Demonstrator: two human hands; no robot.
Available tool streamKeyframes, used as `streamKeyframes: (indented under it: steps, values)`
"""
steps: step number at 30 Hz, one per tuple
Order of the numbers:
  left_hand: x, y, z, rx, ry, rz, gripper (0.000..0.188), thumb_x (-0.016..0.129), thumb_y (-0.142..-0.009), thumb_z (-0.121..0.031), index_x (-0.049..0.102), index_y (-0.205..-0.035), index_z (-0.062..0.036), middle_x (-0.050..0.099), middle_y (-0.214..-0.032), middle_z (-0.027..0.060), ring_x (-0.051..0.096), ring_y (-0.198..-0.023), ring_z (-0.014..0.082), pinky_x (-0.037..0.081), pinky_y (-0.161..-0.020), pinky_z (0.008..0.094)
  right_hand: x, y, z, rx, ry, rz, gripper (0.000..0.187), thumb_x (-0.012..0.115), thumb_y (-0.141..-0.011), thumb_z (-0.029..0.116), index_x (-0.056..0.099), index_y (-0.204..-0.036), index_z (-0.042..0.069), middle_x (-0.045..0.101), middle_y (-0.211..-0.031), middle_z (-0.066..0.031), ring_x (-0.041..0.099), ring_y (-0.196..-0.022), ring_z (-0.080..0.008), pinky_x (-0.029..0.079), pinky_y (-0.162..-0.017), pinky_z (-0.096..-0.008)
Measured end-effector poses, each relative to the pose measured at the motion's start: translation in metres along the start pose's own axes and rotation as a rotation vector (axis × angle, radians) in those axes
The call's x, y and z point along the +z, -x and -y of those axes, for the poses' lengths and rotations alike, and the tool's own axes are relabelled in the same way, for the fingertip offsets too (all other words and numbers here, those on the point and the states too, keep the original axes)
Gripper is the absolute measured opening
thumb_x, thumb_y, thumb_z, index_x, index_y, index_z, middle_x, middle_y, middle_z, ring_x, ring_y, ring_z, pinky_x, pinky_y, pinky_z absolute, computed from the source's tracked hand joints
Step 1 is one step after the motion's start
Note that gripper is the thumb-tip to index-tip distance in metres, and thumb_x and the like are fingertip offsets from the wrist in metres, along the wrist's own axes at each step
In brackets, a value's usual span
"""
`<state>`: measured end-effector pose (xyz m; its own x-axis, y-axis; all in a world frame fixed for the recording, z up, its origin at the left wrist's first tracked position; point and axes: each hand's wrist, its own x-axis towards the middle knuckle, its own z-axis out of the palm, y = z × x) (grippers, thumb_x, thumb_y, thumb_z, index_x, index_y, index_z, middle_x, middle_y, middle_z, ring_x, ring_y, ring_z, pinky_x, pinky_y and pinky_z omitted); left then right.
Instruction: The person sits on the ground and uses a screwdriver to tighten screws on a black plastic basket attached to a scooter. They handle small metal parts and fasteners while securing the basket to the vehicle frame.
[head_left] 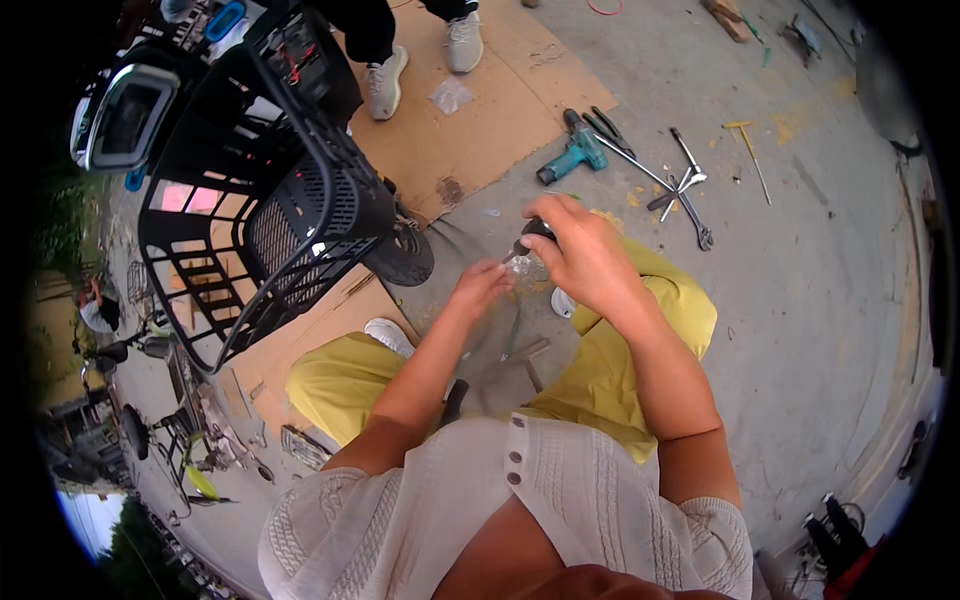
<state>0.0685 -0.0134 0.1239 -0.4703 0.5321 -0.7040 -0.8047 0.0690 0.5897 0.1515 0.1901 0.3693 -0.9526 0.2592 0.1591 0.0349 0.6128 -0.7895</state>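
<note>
My right hand is closed round the black handle of a screwdriver, its thin shaft slanting down to the left. My left hand meets the shaft's tip with thumb and fingers pinched together. Whatever they hold there is too small to make out. Just behind the fingertips a crumpled clear plastic bag lies on the ground between my knees.
A black scooter front with a plastic basket stands at left on cardboard. Beyond my right knee lie a teal cordless drill, pliers, wrenches and a yellow T-handle tool. Another person's shoes are at the top.
</note>
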Motion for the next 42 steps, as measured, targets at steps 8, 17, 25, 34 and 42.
streamKeyframes:
  steps: [8, 17, 25, 34, 42]
  values:
    - [-0.005, 0.16, -0.034, 0.32, 0.271, -0.017, 0.017, 0.06, -0.092, -0.015, 0.058, -0.105, -0.0035, 0.063, -0.091, 0.0074, 0.063, -0.082, 0.0165, 0.05, -0.068, 0.0262, 0.017, -0.003, 0.019, 0.273, -0.471, 0.09, 0.019, 0.062, -0.09, 0.01, 0.056, -0.105, 0.001, 0.062, -0.08, -0.009, 0.062, -0.062, -0.0124, 0.054, -0.057, -0.0271]
    - [-0.029, 0.226, -0.052, 0.553, 0.763, -0.008, 0.021, 0.067, -0.088, -0.022, 0.059, -0.101, -0.0079, 0.064, -0.103, 0.0073, 0.061, -0.098, 0.0183, 0.053, -0.077, 0.0308, 0.058, 0.048, 0.063, 0.232, -0.894, 0.013, 0.023, 0.057, -0.095, 0.016, 0.05, -0.108, 0.0, 0.061, -0.097, -0.0123, 0.063, -0.068, -0.016, 0.058, -0.062, -0.0316]
    - [-0.036, 0.242, -0.053, 0.522, 0.903, -0.051, 0.021, 0.061, -0.093, -0.024, 0.057, -0.103, -0.0067, 0.063, -0.107, 0.0099, 0.06, -0.102, 0.0223, 0.052, -0.077, 0.0309, 0.079, 0.078, 0.087, 0.247, -0.918, -0.099, 0.021, 0.056, -0.095, 0.014, 0.048, -0.108, 0.0, 0.058, -0.096, -0.0118, 0.063, -0.067, -0.0159, 0.059, -0.062, -0.0328]
    - [-0.04, 0.255, -0.052, 0.588, 0.75, -0.117, 0.02, 0.061, -0.093, -0.024, 0.058, -0.101, -0.0067, 0.066, -0.1, 0.0095, 0.064, -0.094, 0.0228, 0.05, -0.069, 0.0292, 0.082, 0.084, 0.09, 0.218, -0.881, -0.081, 0.018, 0.055, -0.095, 0.011, 0.048, -0.108, 0.0, 0.057, -0.09, -0.0105, 0.062, -0.066, -0.0162, 0.058, -0.062, -0.0323]
    - [-0.034, 0.268, -0.055, 0.816, 0.501, -0.234, 0.015, 0.06, -0.093, -0.016, 0.059, -0.098, -0.0021, 0.067, -0.094, 0.0111, 0.067, -0.082, 0.021, 0.05, -0.065, 0.0282, 0.081, 0.093, 0.092, 0.227, -0.916, -0.076, 0.023, 0.056, -0.095, 0.015, 0.047, -0.108, -0.001, 0.062, -0.095, -0.0146, 0.063, -0.067, -0.016, 0.058, -0.064, -0.0309]
